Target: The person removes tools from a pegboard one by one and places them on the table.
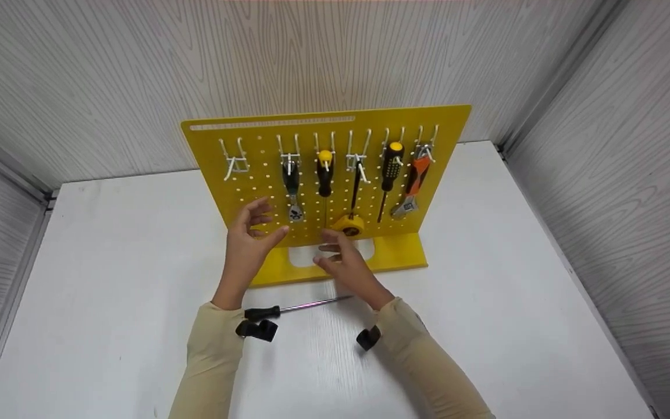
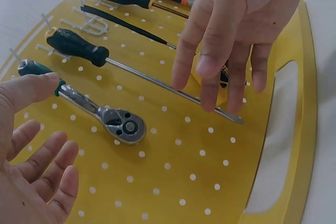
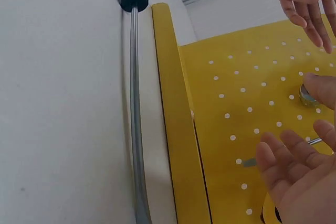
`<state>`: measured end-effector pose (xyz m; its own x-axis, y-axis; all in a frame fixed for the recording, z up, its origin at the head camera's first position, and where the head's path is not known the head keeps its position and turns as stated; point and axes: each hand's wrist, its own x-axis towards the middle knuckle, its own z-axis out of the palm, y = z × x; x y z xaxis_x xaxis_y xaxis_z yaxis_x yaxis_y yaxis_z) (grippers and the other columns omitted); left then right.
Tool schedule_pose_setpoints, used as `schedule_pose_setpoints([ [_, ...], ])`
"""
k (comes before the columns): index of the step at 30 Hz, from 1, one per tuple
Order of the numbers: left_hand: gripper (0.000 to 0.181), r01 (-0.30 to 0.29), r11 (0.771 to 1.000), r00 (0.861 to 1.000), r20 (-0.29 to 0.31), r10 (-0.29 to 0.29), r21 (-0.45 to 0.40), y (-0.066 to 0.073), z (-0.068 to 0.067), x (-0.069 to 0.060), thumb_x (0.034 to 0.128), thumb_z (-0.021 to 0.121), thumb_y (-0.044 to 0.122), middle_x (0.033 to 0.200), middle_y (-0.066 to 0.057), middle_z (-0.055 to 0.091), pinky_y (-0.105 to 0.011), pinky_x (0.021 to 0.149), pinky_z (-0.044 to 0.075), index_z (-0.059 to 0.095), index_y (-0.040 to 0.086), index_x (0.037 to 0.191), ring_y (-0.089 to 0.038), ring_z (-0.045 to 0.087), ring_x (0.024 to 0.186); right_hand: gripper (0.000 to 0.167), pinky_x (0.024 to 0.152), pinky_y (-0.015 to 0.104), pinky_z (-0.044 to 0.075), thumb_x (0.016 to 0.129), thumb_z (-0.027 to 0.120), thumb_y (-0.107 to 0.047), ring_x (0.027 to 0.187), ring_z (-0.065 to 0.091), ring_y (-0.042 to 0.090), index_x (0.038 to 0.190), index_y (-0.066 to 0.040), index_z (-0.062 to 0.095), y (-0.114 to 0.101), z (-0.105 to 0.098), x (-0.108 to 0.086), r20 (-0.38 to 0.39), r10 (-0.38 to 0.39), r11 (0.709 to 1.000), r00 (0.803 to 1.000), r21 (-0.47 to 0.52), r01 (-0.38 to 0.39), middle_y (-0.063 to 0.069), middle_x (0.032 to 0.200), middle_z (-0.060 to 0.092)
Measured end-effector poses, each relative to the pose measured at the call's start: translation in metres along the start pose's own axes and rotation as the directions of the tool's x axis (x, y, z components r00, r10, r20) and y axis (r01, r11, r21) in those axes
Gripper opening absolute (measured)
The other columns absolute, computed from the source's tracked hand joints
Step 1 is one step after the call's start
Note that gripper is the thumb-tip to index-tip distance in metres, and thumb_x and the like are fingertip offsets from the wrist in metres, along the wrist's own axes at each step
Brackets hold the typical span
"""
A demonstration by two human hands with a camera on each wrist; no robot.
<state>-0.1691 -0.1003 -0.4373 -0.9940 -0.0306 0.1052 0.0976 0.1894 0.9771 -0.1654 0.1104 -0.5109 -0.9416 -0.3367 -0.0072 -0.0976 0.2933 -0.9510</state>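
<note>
Currently, the ratchet [image 1: 292, 187] and the yellow-capped screwdriver [image 1: 325, 174] are hanging side by side on the yellow pegboard [image 1: 310, 198] before me. A loose screwdriver [image 1: 263, 313] is lying on the white table [image 1: 486, 302], just in front of the board's base [image 1: 407, 250]. Good handling, I am judging, is a matter of steadying a hung tool by its handle, keeping any long shaft from swinging, and checking that the tool is hanging freely before letting go.

As to pose, my left hand [image 1: 246, 250] is hovering beside the ratchet, its fingers gently bent and its thumb spread well apart. My right hand [image 1: 346, 265] is hovering near the hung screwdriver's tip and the tape measure [image 1: 351, 226], its fingers loose and slightly parted. Neither is gripping anything; whether a right fingertip is brushing the shaft, I cannot tell. Both sleeved forearms [image 1: 213, 355] are slanting inward toward the board.
</note>
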Motion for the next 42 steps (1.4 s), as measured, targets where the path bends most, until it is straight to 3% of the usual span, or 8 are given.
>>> schedule_pose_setpoints([
  [9, 0.057, -0.045, 0.998, 0.996, -0.073, 0.042, -0.036, 0.009, 0.014, 0.013, 0.083, 0.075, 0.015, 0.127, -0.012, 0.057, -0.037, 0.09, 0.044, 0.05, 0.006, 0.134, -0.024, 0.054, 0.112, 0.068, 0.108, 0.047, 0.039, 0.097, 0.057, -0.016, 0.134, 0.044, 0.037, 0.152, -0.008, 0.016, -0.013, 0.012, 0.012, -0.035, 0.039, 0.989, 0.999, 0.141, -0.034, 0.022, 0.15, 0.034],
  [13, 0.056, -0.04, 0.998, 0.996, -0.075, 0.036, -0.052, 0.012, 0.019, 0.018, 0.0832, 0.076, 0.019, 0.127, -0.012, 0.057, -0.035, 0.09, 0.045, 0.052, 0.006, 0.132, -0.024, 0.055, 0.113, 0.069, 0.11, 0.047, 0.037, 0.098, 0.055, -0.011, 0.135, 0.041, 0.04, 0.152, -0.004, 0.012, -0.028, 0.011, 0.012, -0.046, 0.079, 0.978, 0.996, 0.196, -0.068, 0.024, 0.151, 0.031],
  [17, 0.054, -0.036, 0.998, 0.997, -0.069, 0.032, -0.061, 0.014, 0.016, 0.021, 0.0856, 0.074, 0.022, 0.127, -0.01, 0.058, -0.034, 0.093, 0.044, 0.052, 0.007, 0.133, -0.022, 0.055, 0.114, 0.068, 0.111, 0.047, 0.036, 0.099, 0.052, -0.011, 0.136, 0.039, 0.042, 0.152, -0.002, 0.011, -0.045, 0.01, 0.006, -0.04, 0.076, 0.979, 0.996, 0.191, -0.067, 0.025, 0.151, 0.03],
  [22, 0.054, -0.039, 0.997, 0.998, -0.06, 0.035, -0.062, 0.016, 0.012, 0.023, 0.0878, 0.071, 0.024, 0.128, -0.009, 0.059, -0.03, 0.094, 0.045, 0.051, 0.007, 0.135, -0.019, 0.056, 0.117, 0.07, 0.108, 0.046, 0.04, 0.099, 0.054, -0.015, 0.136, 0.039, 0.042, 0.153, -0.006, 0.011, -0.037, 0.015, 0.011, -0.004, 0.063, 0.982, 0.998, 0.18, -0.061, 0.024, 0.153, 0.029],
  [28, 0.056, -0.028, 0.997, 0.999, -0.038, 0.026, -0.07, 0.02, 0.012, 0.026, 0.0882, 0.071, 0.023, 0.13, -0.01, 0.059, -0.035, 0.097, 0.045, 0.049, 0.008, 0.137, -0.021, 0.056, 0.12, 0.074, 0.105, 0.041, 0.044, 0.098, 0.056, -0.023, 0.135, 0.044, 0.035, 0.155, -0.016, 0.009, -0.019, 0.023, 0.024, 0.018, 0.061, 0.985, 0.998, 0.163, -0.064, 0.016, 0.157, 0.027],
  [36, 0.053, -0.03, 0.995, 0.999, 0.034, 0.033, -0.092, 0.022, 0.015, 0.031, 0.0892, 0.069, 0.019, 0.131, -0.011, 0.059, -0.032, 0.097, 0.046, 0.049, 0.007, 0.136, -0.02, 0.057, 0.118, 0.068, 0.102, 0.038, 0.047, 0.098, 0.056, -0.022, 0.127, 0.052, 0.03, 0.153, -0.018, 0.015, -0.023, 0.024, 0.029, -0.001, 0.053, 0.98, 0.999, 0.192, -0.052, 0.013, 0.154, 0.033],
  [42, 0.049, -0.032, 0.993, 0.998, 0.049, 0.038, -0.112, 0.027, 0.015, 0.034, 0.09, 0.068, 0.017, 0.127, -0.011, 0.061, -0.025, 0.093, 0.048, 0.05, 0.007, 0.135, -0.017, 0.058, 0.112, 0.067, 0.104, 0.039, 0.045, 0.098, 0.055, -0.016, 0.132, 0.046, 0.035, 0.153, -0.014, 0.016, -0.029, 0.024, 0.033, -0.004, 0.018, 0.976, 1.0, 0.216, -0.016, 0.016, 0.151, 0.035],
])
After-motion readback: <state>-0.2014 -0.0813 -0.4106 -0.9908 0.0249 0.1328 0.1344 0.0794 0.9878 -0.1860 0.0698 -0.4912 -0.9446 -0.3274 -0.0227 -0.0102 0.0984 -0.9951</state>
